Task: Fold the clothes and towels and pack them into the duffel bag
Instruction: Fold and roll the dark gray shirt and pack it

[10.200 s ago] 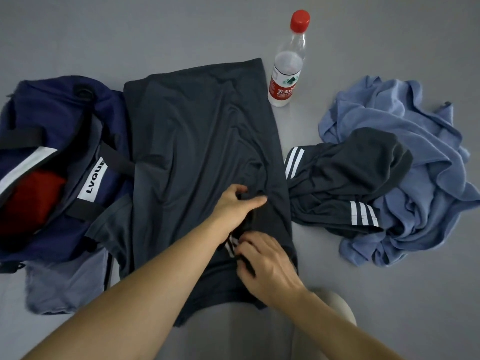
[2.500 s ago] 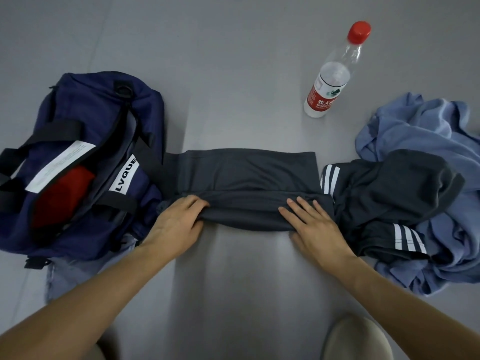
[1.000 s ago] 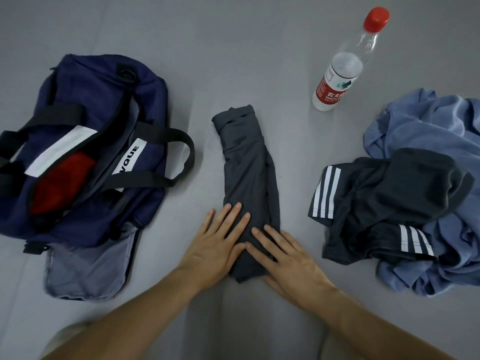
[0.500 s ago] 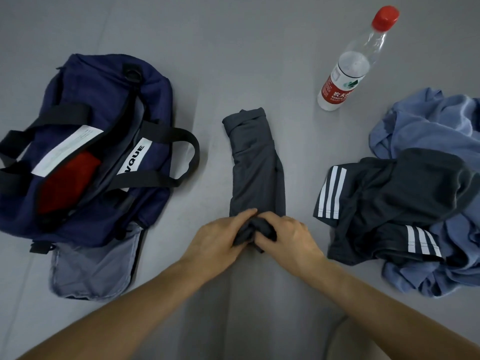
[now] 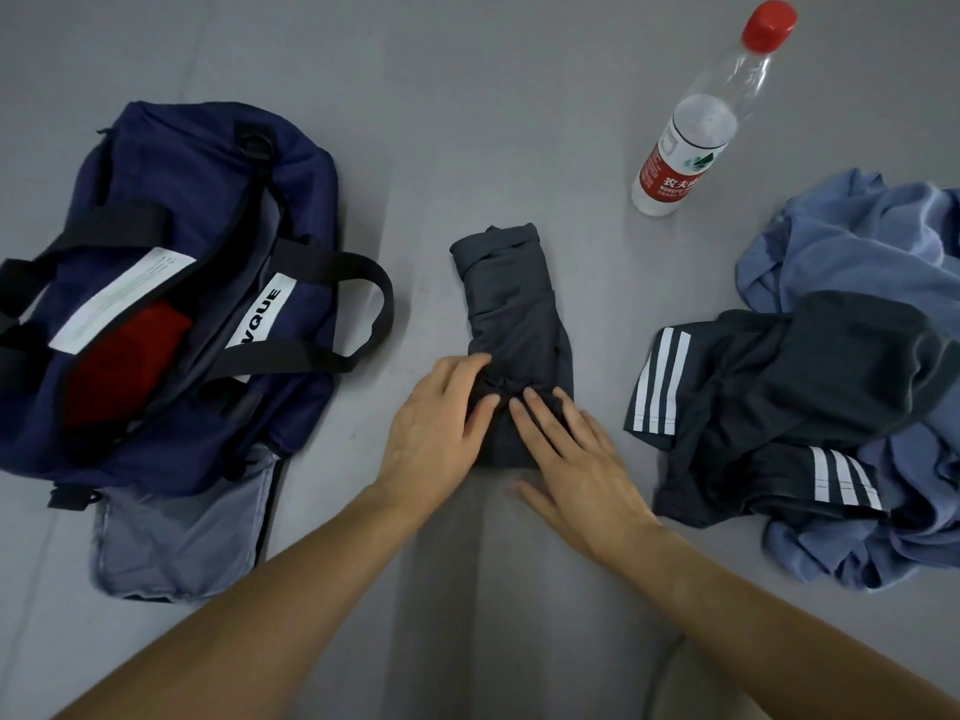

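Half a second on, both hands have let go their pinch and lie flat on the turned-over near end of the dark grey garment (image 5: 514, 304). Far left, the navy duffel bag (image 5: 171, 163) sits open on the floor (image 5: 467, 96), something red (image 5: 124, 356) inside. Left hand (image 5: 436, 423) and right hand (image 5: 576, 459) press side by side, fingers straight, grasping nothing. The garment is a narrow folded strip just right of the bag. A water bottle (image 5: 691, 153) stands beyond. A striped dark garment (image 5: 779, 397) lies on crumpled blue cloth (image 5: 857, 236).

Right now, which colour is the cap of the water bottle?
Red. The bottle cap shows best in the head view, the only one.
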Available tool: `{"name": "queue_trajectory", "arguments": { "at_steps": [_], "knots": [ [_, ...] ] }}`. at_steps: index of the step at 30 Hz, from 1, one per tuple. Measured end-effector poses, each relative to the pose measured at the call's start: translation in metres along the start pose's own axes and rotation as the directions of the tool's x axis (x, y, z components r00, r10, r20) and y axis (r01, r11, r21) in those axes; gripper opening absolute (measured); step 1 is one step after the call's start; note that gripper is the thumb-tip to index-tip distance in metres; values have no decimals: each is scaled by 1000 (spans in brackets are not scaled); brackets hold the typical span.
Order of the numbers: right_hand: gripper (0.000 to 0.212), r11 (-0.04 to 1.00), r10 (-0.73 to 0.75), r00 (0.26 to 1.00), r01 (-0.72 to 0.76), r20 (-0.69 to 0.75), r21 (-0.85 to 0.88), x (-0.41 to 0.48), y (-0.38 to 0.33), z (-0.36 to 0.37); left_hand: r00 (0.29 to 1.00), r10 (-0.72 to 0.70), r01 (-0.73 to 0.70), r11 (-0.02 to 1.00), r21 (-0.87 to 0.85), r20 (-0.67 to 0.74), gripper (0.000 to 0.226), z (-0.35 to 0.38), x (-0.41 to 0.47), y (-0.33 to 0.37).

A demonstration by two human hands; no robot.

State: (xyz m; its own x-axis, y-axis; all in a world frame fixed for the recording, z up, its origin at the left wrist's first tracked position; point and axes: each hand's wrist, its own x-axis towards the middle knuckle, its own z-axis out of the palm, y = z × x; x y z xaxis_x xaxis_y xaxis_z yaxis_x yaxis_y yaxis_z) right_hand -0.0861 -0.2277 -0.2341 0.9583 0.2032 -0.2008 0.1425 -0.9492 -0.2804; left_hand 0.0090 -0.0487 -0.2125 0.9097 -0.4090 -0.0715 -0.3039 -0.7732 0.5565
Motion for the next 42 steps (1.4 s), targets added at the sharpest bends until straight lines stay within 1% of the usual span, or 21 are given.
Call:
{"name": "queue_trajectory", "arguments": {
  "at_steps": [2, 3, 6, 8, 13, 16, 19, 21, 22, 24, 26, 27, 28, 30, 32, 34, 36, 37, 38, 40, 42],
  "knots": [
    [78, 1000, 26, 1000, -26, 7, 8, 13, 4, -2, 972, 229, -222, 967, 123, -47, 43, 1, -10, -7],
    [78, 1000, 26, 999, -26, 23, 2, 18, 6, -3, 951, 309, -306, 939, 158, 6, 48, 4, -16, -12],
    [84, 1000, 23, 998, -22, 56, -16, 21, 10, 3, 905, 334, -389, 900, 196, 265, 77, 13, -28, -27],
    [84, 1000, 26, 998, -25, 56, -15, 20, 10, 5, 892, 331, -407, 886, 223, 309, 84, 17, -28, -34],
    [79, 1000, 27, 998, -27, 52, -3, 21, 10, 4, 910, 324, -377, 906, 193, 259, 85, 17, -22, -34],
    [81, 1000, 23, 999, -23, 25, 12, 21, 9, 1, 933, 300, -330, 933, 140, 201, 79, 19, -22, -29],
    [78, 991, 44, 997, -36, -57, 130, 22, 9, -10, 967, 221, -222, 975, -3, 129, 63, 9, -16, -15],
    [66, 969, 92, 989, -64, -111, 239, 20, 10, -16, 968, 195, -193, 981, -32, 157, 49, -3, -11, -5],
    [60, 949, 133, 989, -107, -70, 296, 18, 10, -22, 963, 186, -186, 982, -20, 197, 43, -10, -8, -2],
    [55, 875, 244, 965, -263, 98, 407, 17, 8, -35, 954, 141, -148, 989, 4, 266, 35, -18, -1, 1],
    [56, 743, 337, 905, -424, 258, 518, 19, 9, -44, 952, 66, -58, 998, -34, 299, 32, -21, 3, -2],
    [58, 702, 357, 888, -460, 291, 544, 19, 7, -46, 951, 30, -12, 998, -61, 307, 30, -19, 4, -5],
    [62, 697, 367, 882, -471, 296, 540, 19, 4, -47, 952, 3, 22, 997, -80, 306, 29, -17, 3, -7],
    [66, 768, 387, 895, -446, 220, 459, 16, -5, -42, 958, -43, 75, 992, -103, 284, 25, -9, 2, -12],
    [69, 877, 350, 937, -324, -10, 356, 9, -11, -37, 962, -66, 98, 989, -107, 263, 26, -4, 2, -12],
    [68, 982, 157, 963, -128, -219, 141, 3, -8, -31, 967, -56, 78, 994, -81, 250, 28, 0, 6, -8],
    [68, 1000, -13, 975, 10, -220, -17, -1, 0, -20, 977, -53, 60, 998, -30, 207, 34, 1, 9, -5],
    [72, 998, -34, 984, 26, -176, -50, -3, 3, -14, 987, -43, 44, 999, -5, 152, 36, 1, 8, -3],
    [78, 998, -26, 990, 18, -138, -60, -3, 5, -9, 996, -11, 9, 1000, 23, 84, 37, 1, 7, -2],
    [86, 998, 11, 994, -18, -108, -60, -1, 8, -3, 991, 130, -129, 988, 80, -14, 38, 1, -2, -1],
    [89, 998, 35, 994, -40, -104, -44, 1, 9, -3, 959, 282, -284, 950, 128, 29, 49, 5, -11, -7]
  ]
}}
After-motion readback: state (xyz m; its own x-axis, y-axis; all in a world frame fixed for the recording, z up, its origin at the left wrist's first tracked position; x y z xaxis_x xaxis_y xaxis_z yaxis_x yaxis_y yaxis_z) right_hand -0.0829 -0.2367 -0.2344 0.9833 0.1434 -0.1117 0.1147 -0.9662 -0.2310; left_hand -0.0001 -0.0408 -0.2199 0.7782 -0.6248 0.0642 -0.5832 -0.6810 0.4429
